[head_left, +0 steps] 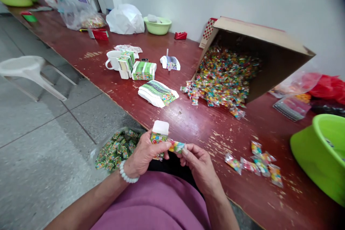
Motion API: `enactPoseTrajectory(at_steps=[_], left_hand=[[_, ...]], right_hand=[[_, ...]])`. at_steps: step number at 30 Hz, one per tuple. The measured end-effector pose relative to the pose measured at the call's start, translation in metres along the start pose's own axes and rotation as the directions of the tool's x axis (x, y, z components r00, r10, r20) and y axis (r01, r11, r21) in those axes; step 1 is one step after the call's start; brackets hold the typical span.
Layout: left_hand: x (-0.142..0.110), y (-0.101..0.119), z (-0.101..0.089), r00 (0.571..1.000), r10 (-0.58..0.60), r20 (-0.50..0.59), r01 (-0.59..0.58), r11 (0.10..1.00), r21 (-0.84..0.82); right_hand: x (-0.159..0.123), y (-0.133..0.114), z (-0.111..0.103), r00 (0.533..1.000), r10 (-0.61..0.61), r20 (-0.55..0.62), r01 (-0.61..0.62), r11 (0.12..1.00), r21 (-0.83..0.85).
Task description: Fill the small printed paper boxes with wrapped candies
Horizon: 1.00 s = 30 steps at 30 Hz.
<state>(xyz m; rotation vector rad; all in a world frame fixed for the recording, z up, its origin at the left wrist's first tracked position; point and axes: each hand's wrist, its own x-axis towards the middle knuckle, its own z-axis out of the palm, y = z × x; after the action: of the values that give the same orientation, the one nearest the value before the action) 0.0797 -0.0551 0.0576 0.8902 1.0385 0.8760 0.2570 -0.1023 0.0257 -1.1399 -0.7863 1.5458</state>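
Note:
My left hand (142,153), with a pale bead bracelet at the wrist, grips a small printed candy box (159,138) whose white top flap stands up. In my right hand (198,160), thumb and fingers pinch one end of a clear packet of colourful candy (177,147). My left thumb touches the other end of that packet, beside the box. To the right, several loose candy packets (261,165) lie on the table. Ahead of my hands is a fanned stack of flat, unfolded boxes (157,93).
A tipped cardboard carton (280,50) spills many candy packets onto the red table (194,125). A green basin (304,143) stands at right. Banded box bundles (144,70) sit by a white mug (113,59). Below the table edge is a bag of filled green boxes (115,151); a white stool (29,65) stands left.

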Motion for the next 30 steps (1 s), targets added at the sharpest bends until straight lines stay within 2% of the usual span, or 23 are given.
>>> enactPoseTrajectory(at_steps=[6,11,14,16,17,19,21,23,24,25,26,27,29,30], left_hand=[[0.001,-0.002,0.003,1.0,-0.007,0.017,0.007,1.0,-0.008],[0.008,-0.008,0.006,1.0,0.008,0.028,-0.009,1.0,0.026],[0.013,-0.013,0.004,1.0,-0.004,0.008,0.003,0.998,0.066],[0.016,-0.015,0.001,1.0,-0.015,-0.009,0.016,0.998,0.066],[0.017,-0.016,-0.001,1.0,-0.019,-0.007,0.019,0.998,0.056],[0.019,-0.017,-0.006,1.0,-0.027,0.004,0.027,0.999,0.034],[0.021,-0.018,-0.01,0.999,-0.038,0.01,0.038,0.999,0.019],[0.023,-0.018,-0.014,0.999,-0.038,0.006,0.038,0.999,0.019],[0.024,-0.018,-0.015,0.999,-0.034,0.007,0.034,0.999,0.017],[0.025,-0.019,-0.016,1.0,-0.028,0.01,0.028,1.0,0.013],[0.025,-0.019,-0.018,1.0,-0.023,0.011,0.023,1.0,0.008],[0.025,-0.019,-0.018,1.0,-0.021,0.011,0.021,1.0,0.005],[0.026,-0.018,-0.02,1.0,-0.027,0.013,0.027,1.0,0.005],[0.026,-0.017,-0.021,0.999,-0.032,0.008,0.032,0.999,0.006]], right_hand=[[-0.003,0.001,-0.004,0.999,-0.02,-0.03,0.019,0.999,-0.032],[-0.003,-0.003,-0.012,0.993,-0.023,-0.12,0.012,0.995,-0.098],[-0.003,-0.01,-0.031,0.978,-0.037,-0.205,-0.002,0.982,-0.189],[-0.006,-0.017,-0.057,0.944,-0.115,-0.309,0.006,0.944,-0.331],[-0.008,-0.021,-0.073,0.92,-0.178,-0.349,0.008,0.899,-0.438],[-0.016,-0.03,-0.11,0.874,-0.284,-0.395,-0.055,0.749,-0.661],[-0.022,-0.039,-0.142,0.851,-0.362,-0.38,-0.149,0.528,-0.836],[-0.022,-0.048,-0.161,0.751,-0.571,-0.33,-0.213,0.264,-0.941],[-0.018,-0.052,-0.162,0.706,-0.649,-0.283,-0.219,0.181,-0.959],[-0.009,-0.055,-0.158,0.683,-0.691,-0.235,-0.195,0.136,-0.971],[0.004,-0.058,-0.151,0.687,-0.699,-0.201,-0.145,0.139,-0.98],[0.021,-0.06,-0.139,0.713,-0.681,-0.169,-0.066,0.175,-0.982],[0.065,-0.063,-0.112,0.796,-0.597,-0.103,0.057,0.243,-0.968],[0.09,-0.064,-0.099,0.837,-0.534,-0.121,0.052,0.298,-0.953]])
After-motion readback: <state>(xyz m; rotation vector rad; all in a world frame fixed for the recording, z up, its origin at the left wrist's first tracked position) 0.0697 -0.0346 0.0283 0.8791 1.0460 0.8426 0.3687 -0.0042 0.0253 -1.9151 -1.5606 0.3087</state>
